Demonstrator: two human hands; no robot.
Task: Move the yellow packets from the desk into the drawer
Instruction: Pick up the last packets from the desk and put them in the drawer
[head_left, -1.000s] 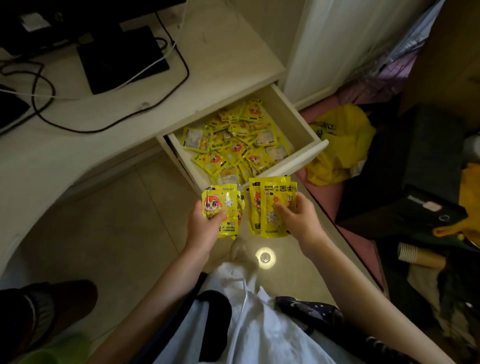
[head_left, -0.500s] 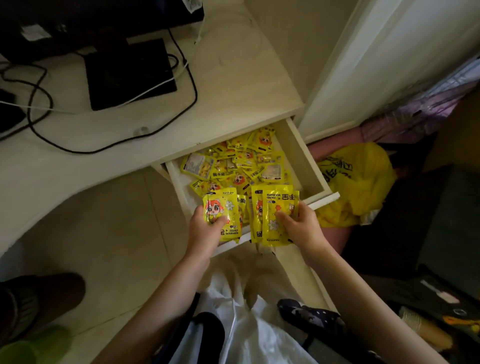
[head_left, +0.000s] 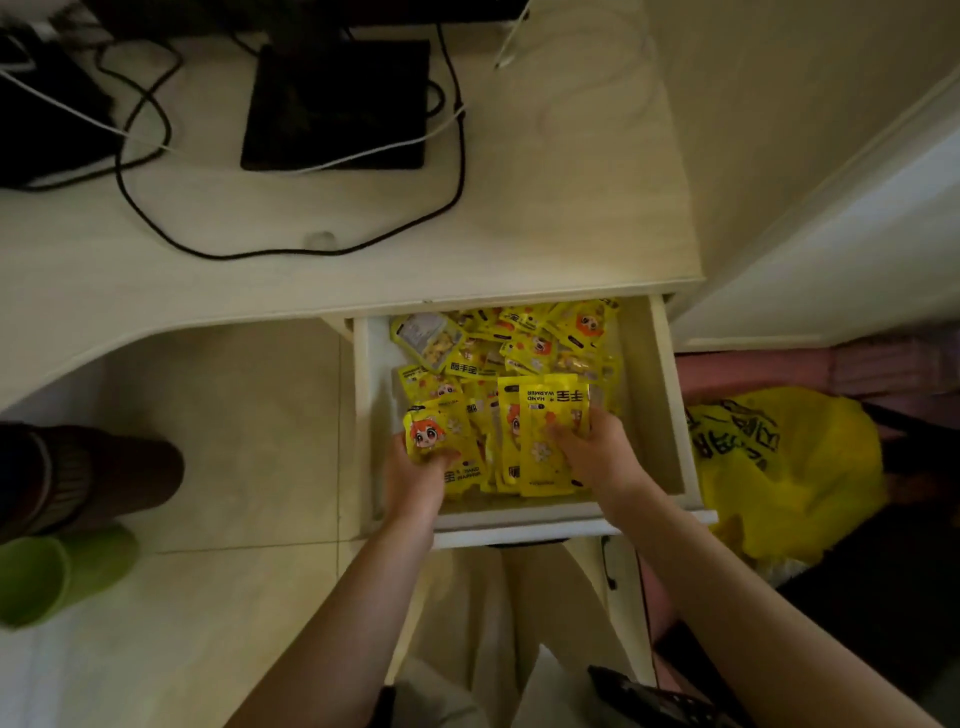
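The white drawer (head_left: 670, 415) stands pulled out under the pale desk (head_left: 545, 223), and several yellow hand-warmer packets (head_left: 524, 343) lie piled inside it. My left hand (head_left: 415, 480) grips a small stack of yellow packets (head_left: 441, 441) with a cartoon face on top, low over the drawer's front left. My right hand (head_left: 597, 452) holds another fanned stack of packets (head_left: 545, 431) inside the drawer's front middle. Both stacks sit at or just above the pile; contact with it cannot be told.
A black monitor base (head_left: 337, 104) and black and white cables (head_left: 156, 208) lie on the desk. A yellow plastic bag (head_left: 789, 467) sits on the floor right of the drawer. A green slipper (head_left: 57, 571) and a dark sleeve are at the left.
Both hands moved forward with their packet stacks, from in front of the drawer to inside its front part. The camera has shifted to look straight down over the drawer.
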